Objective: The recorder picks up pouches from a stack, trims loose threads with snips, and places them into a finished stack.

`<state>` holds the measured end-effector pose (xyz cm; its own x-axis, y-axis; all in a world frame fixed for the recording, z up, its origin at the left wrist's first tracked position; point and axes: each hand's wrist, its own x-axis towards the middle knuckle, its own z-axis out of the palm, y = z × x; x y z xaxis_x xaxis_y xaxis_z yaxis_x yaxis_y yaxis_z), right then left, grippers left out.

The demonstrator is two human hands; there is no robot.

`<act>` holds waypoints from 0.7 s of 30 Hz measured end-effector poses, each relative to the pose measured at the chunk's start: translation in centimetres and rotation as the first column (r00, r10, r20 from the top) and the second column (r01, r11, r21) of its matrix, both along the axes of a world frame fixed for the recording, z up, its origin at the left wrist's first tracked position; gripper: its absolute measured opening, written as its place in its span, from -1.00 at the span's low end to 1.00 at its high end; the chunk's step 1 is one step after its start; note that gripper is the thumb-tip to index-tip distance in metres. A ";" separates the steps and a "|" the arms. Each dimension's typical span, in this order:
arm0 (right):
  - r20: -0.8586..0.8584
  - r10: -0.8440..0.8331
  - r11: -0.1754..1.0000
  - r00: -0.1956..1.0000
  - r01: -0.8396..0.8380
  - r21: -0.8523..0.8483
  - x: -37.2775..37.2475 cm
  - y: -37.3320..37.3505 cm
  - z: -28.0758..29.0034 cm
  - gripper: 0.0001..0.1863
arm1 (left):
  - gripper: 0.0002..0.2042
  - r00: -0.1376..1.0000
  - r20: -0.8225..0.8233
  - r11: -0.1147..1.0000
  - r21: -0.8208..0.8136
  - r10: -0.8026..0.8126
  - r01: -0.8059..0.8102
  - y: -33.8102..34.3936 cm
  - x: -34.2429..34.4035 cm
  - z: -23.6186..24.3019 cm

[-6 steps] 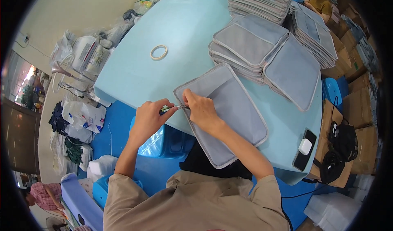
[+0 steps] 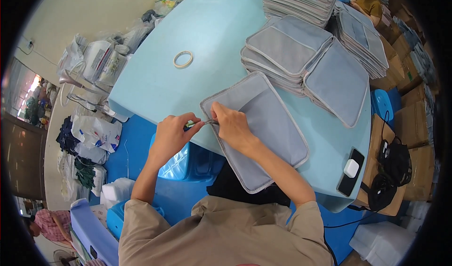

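A flat grey fabric pouch [image 2: 270,120] with rounded corners and piped edges lies aslant at the table's near edge, its lower end hanging over. My left hand [image 2: 170,133] is closed in a pinch on a small tool [image 2: 189,123] with a green and dark handle; its exact kind is mostly hidden by the fingers. The thin metallic end points right, to the pouch's left edge. There my right hand [image 2: 231,128] is closed on that edge, its fingertips meeting the tool's end. The right forearm crosses over the pouch.
On the light-blue table [image 2: 155,73] lies a tape roll [image 2: 182,59]. Stacked grey pouches [image 2: 287,49] stand at the far right. A phone [image 2: 350,181] with a white case [image 2: 351,168] sits near the right edge. A blue stool [image 2: 188,164] is below the table. Another person [image 2: 367,4] sits at far right.
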<state>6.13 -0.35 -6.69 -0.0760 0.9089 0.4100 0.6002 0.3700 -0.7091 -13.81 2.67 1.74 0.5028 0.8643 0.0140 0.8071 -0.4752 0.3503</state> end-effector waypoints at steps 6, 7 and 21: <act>0.008 0.009 1.000 1.000 -0.009 -0.019 0.7 0.4 -0.5 -0.84 | -0.72 1.000 -0.017 1.000 -0.004 0.005 -0.005 0.0 -0.2 0.1; 0.010 0.010 1.000 1.000 -0.010 -0.019 0.9 0.5 -0.5 -0.84 | -0.72 1.000 -0.001 1.000 0.002 -0.002 0.002 0.1 -0.3 0.1; 0.137 -0.006 0.988 0.991 -0.015 0.155 0.7 0.2 -0.7 -0.92 | -0.73 0.999 0.038 1.000 0.012 -0.024 0.024 0.1 -0.5 -0.6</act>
